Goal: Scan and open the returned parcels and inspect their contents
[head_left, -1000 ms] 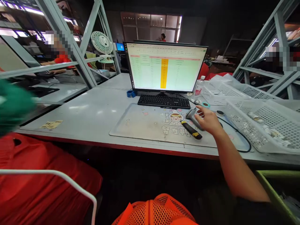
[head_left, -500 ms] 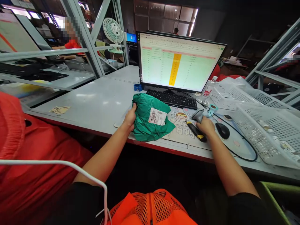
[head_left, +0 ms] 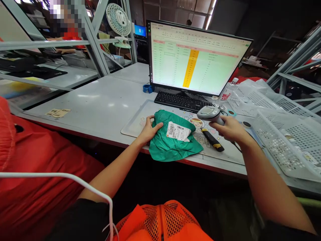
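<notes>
A crumpled green plastic parcel bag lies at the desk's front edge, its white barcode label facing up. My left hand grips the bag's left edge, thumb on top; the fingers behind it are partly hidden. In my right hand is a grey barcode scanner, raised above the desk with its head pointing left, toward the parcel. Beneath the scanner lies a black and yellow utility knife, touched by neither hand.
Behind the parcel stand a keyboard and a monitor with a spreadsheet. White perforated baskets occupy the right side, near a bottle. A blue tape roll sits left of the keyboard. Another person's red sleeve shows beyond the frame.
My right hand has lifted the scanner off the desk beside the knife. The parcel has settled flatter, and my left thumb now rests on top of it. The view has shifted slightly.
</notes>
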A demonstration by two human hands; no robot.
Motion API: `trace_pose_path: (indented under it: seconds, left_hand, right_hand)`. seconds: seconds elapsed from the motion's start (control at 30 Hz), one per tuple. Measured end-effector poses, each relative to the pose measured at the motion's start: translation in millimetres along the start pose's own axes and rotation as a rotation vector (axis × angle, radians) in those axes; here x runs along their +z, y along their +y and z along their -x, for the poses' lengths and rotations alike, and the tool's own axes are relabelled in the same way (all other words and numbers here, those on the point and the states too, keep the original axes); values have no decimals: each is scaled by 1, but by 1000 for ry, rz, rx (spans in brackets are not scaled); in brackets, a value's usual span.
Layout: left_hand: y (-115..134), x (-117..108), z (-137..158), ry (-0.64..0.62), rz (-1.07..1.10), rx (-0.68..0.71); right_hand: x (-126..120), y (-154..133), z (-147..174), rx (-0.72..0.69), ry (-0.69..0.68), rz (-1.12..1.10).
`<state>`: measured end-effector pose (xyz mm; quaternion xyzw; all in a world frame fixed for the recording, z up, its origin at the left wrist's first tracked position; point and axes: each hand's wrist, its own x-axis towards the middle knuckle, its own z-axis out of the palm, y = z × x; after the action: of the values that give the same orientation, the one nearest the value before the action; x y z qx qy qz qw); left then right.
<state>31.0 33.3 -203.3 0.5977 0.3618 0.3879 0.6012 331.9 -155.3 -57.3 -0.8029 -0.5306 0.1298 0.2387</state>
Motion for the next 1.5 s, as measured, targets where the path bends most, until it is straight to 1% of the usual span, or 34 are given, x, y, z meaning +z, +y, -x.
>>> trace_pose_path:
  seconds: [0.07,0.17,0.27,0.33,0.4,0.43,0.5,0.53,0.57,0.6,0.63,0.67,0.7,0.8,0.93,1.03,1.07,1.13,1.2,1.27,1.33,1.4,1.5]
  left_hand:
    - [-5,11,3,26,-136,59]
    - [-9,22,10,83,-350,134]
    - [-6,22,16,100,-453,159]
    - [1,20,19,79,-513,136]
    - [13,19,22,101,-619,139]
    - [20,20,24,144,-679,189]
    - [34,25,28,227,-759,394]
    - [40,29,29,225,-768,513]
    - [44,34,30,178,-762,605]
    - [46,39,31,98,-749,651]
    - [46,44,31,11,-739,653]
    - [44,48,31,-57,-738,624]
    - [41,51,31,-98,-748,579]
    - [31,51,30,-138,-833,455]
    - [28,41,29,-243,-943,371]
    - [30,35,28,-295,-969,324]
    - [31,35,28,-304,-968,315]
    - [31,34,26,-322,-954,316]
    - [30,35,25,-333,-923,324]
    - [29,35,26,-343,-886,326]
    - [29,36,27,-353,-860,318]
    - [29,36,29,-356,-853,310]
    - [30,36,31,-345,-860,300]
  right_hand:
    - [22,-16,6,-111,11,33]
    - [68,-29,14,-213,30,129]
    - [105,-31,24,-203,67,268]
    - [116,-29,29,-181,76,331]
    - [120,-26,32,-162,70,364]
    - [120,-25,33,-155,67,377]
    - [121,-23,33,-155,76,386]
    - [121,-22,33,-165,87,379]
    - [122,-20,32,-178,101,364]
    - [123,-19,32,-190,116,346]
    - [123,-18,31,-196,131,331]
    - [123,-17,30,-196,144,324]
    - [123,-16,30,-189,151,326]
    - [122,-18,29,-156,147,365]
    - [121,-23,27,-138,102,413]
    - [111,-26,20,-147,62,395]
    - [103,-27,16,-155,46,362]
    - [78,-33,9,-161,-13,253]
    - [42,-44,4,-138,-150,119]
    - [6,-59,1,-86,-345,17]
    - [-22,-74,1,-11,-535,-29]
    - [-36,-86,1,48,-648,-29]
    - [-36,-96,-1,60,-707,-3]
